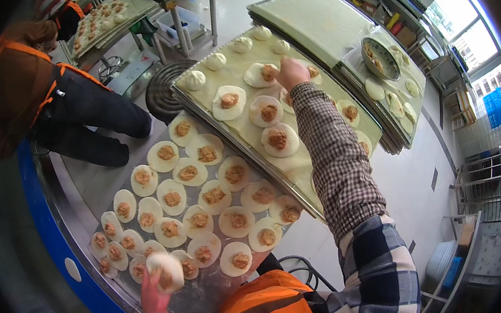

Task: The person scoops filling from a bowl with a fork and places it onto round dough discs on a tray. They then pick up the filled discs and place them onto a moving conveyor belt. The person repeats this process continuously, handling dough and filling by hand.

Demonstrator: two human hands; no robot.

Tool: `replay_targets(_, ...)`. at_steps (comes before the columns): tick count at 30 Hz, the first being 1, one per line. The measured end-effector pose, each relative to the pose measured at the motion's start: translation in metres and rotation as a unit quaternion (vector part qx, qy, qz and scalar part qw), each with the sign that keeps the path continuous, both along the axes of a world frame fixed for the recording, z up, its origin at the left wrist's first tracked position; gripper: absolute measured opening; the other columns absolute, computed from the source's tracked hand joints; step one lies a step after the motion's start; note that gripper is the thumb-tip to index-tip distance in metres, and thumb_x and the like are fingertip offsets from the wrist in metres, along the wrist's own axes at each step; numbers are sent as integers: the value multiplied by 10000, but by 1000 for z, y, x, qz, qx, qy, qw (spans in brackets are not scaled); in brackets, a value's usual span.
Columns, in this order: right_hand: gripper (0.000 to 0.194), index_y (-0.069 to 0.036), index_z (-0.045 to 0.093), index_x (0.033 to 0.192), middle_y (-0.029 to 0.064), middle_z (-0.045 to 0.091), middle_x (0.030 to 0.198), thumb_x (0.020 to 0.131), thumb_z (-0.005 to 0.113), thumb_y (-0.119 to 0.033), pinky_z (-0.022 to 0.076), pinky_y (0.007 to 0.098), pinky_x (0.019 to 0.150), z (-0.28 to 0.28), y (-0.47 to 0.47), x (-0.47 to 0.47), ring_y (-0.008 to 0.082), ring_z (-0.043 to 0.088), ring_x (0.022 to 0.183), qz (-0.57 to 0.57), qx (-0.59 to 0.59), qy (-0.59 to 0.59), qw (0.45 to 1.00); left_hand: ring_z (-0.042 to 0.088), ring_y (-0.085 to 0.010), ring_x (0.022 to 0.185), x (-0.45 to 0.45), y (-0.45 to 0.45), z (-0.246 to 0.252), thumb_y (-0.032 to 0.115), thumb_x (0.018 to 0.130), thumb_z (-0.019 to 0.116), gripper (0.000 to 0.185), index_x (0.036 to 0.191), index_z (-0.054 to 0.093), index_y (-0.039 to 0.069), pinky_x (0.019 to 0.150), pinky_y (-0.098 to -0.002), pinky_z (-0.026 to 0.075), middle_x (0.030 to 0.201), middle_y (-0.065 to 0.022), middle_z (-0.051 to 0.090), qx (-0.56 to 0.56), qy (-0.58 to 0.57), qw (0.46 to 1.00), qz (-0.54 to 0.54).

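My left hand (154,294) holds up a round dough wrapper (174,268) with a lump of meat filling on it, over the near edge of a metal table (200,295). Rows of similar filled wrappers (200,220) lie flat across that table. My right hand (292,73) reaches over a lined tray (239,133), its fingers bent down beside a filled wrapper (254,76). What the fingertips hold, if anything, is hidden. More open filled wrappers (279,140) lie around that arm. Several pleated, closed buns (216,61) sit along the tray's far side.
A metal bowl of filling (379,59) stands among loose dough pieces on stacked trays (377,118) at right. Far left, a co-worker (81,113) in an orange-trimmed apron stands by another bun tray (100,24). A blue-sided machine (54,236) borders the table. Hose (307,265) lies on the floor.
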State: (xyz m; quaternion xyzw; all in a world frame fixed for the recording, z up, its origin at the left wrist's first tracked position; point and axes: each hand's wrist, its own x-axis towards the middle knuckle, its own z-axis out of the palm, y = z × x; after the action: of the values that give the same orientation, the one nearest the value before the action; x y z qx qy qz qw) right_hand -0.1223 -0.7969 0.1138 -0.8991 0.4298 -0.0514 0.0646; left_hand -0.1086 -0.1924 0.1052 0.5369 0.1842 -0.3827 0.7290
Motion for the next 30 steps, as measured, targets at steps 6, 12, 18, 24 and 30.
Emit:
replay_targets(6, 269, -3, 655, 993, 141, 659, 829, 864, 649, -240, 501, 308, 646, 26, 31, -102, 180, 626, 718, 114, 223, -306, 919, 562, -187, 1108, 55, -282, 6, 106, 871, 619, 473, 1302, 439, 31, 901, -330, 498, 1227, -83, 534, -243, -75, 939, -232)
replay_targets(12, 149, 21, 632, 962, 54, 601, 700, 830, 648, -49, 458, 229, 574, 28, 101, -278, 85, 559, 620, -19, 232, -299, 926, 579, -212, 1064, 102, -481, 2, 131, 919, 552, 302, 1197, 540, 15, 903, -357, 496, 1181, -118, 574, -254, -60, 949, -177)
replay_targets(18, 192, 22, 592, 1080, 64, 645, 897, 910, 546, -53, 457, 203, 607, 25, 164, -385, 97, 557, 680, -255, 278, -332, 865, 597, -147, 876, 90, -415, -6, 159, 908, 565, 284, 1155, 575, 20, 782, -284, 499, 1044, -63, 617, -196, -347, 899, -183)
replay_targets(24, 254, -2, 599, 1107, 74, 640, 943, 912, 560, -161, 462, 248, 633, 7, 191, -303, 150, 573, 748, -74, 320, -336, 883, 560, -134, 874, 59, -62, -33, -44, 814, 579, 338, 1146, 561, 15, 752, -287, 486, 1127, -88, 582, 85, -463, 875, 116)
replay_targets(30, 152, 33, 618, 1005, 57, 628, 864, 863, 564, 16, 479, 223, 659, 20, 306, -122, 111, 560, 712, 191, 319, -256, 892, 581, -358, 984, -26, 350, -90, 173, 745, 676, 476, 1173, 551, 6, 848, -459, 471, 1106, -217, 594, 776, -271, 549, 155)
